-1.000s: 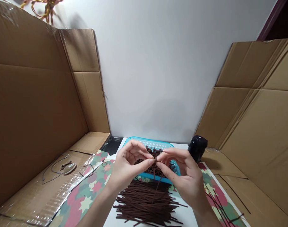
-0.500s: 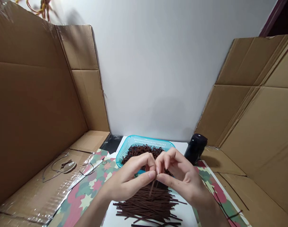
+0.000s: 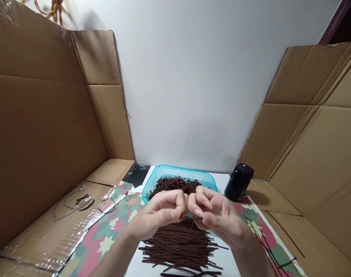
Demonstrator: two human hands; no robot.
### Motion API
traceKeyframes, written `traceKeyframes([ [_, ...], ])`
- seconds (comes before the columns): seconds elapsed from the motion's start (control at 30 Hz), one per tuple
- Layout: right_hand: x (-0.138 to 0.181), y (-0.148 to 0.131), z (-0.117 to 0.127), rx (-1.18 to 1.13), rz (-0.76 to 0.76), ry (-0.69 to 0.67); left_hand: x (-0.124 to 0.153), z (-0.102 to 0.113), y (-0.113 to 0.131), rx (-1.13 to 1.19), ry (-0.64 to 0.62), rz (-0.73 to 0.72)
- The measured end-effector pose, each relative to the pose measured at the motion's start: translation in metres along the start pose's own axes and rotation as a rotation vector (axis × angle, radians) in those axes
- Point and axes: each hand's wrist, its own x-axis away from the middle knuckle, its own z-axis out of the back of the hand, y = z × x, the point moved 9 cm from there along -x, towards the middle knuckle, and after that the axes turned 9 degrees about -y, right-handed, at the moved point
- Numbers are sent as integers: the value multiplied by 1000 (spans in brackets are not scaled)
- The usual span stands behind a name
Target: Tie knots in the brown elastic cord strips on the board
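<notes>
My left hand (image 3: pixel 161 214) and my right hand (image 3: pixel 223 220) meet fingertip to fingertip above a pile of dark brown strips (image 3: pixel 179 250). Between them runs a thin brown strip (image 3: pixel 189 217), pinched by thumb and fingers on both sides. A length of it hangs toward the pile; its ends are partly hidden by my fingers. The pile's strips lie mostly crosswise on a white sheet (image 3: pixel 227 261). Just behind my hands stands a blue plastic basket (image 3: pixel 189 169) with many short, curled brown pieces (image 3: pixel 175 184) in it.
A black cylindrical object (image 3: pixel 239 182) stands at the back right. Loose dark strips (image 3: pixel 269 250) lie along the right side. On the left cardboard lie a small pale device (image 3: pixel 86 202) and thin wires. Cardboard walls (image 3: pixel 42 115) rise on both sides; a patterned cloth (image 3: pixel 106 234) covers the table.
My hands have lowered slightly, and the fingertips have drawn a little apart. The strip between them now runs more crosswise than before.
</notes>
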Motion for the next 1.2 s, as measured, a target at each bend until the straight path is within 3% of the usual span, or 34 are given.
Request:
traceKeyframes([
  [0.07,-1,0,6,-13,-3,58,0,7,8,-29,90,-137],
  [0.17,0,-5,13,23,32,137,2,9,26,-272,186,-301],
  [0.27,2,-8,14,32,50,165,2,3,37,-516,204,-360],
  [0.53,5,-11,16,82,38,246,3,-3,49,-746,251,-474],
  [1.0,11,-27,5,276,60,185,3,-1,48,-697,285,-476],
  [1.2,17,-32,9,550,8,140,4,4,45,-527,284,-441],
])
